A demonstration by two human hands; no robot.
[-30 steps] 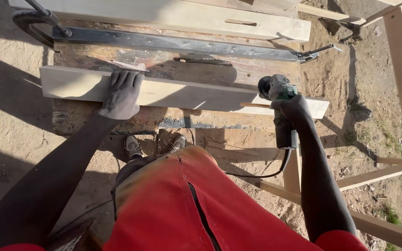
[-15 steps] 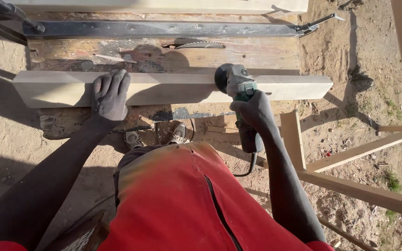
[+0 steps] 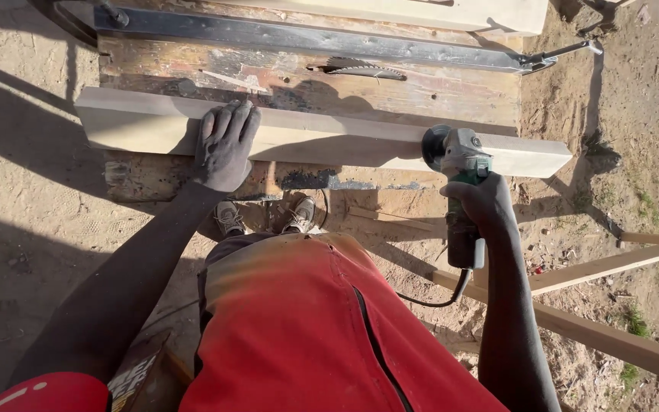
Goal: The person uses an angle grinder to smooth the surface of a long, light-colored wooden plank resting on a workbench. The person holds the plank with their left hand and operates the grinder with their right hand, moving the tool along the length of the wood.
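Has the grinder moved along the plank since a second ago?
Yes. The grinder in the right hand has slid left along the plank, away from its right end.

The single head-worn camera looked steeply down past the person's red shirt (image 3: 322,336) and both arms, at close range. It faced forward over the worn workbench (image 3: 306,76), with sandy ground (image 3: 17,229) filling both sides.

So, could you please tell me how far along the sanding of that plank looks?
Done: nothing on the plank clearly reads as finished. In hand: the left hand pins it to the bench while the right hand sets the angle grinder against its right part. Left: seemingly most of its length.
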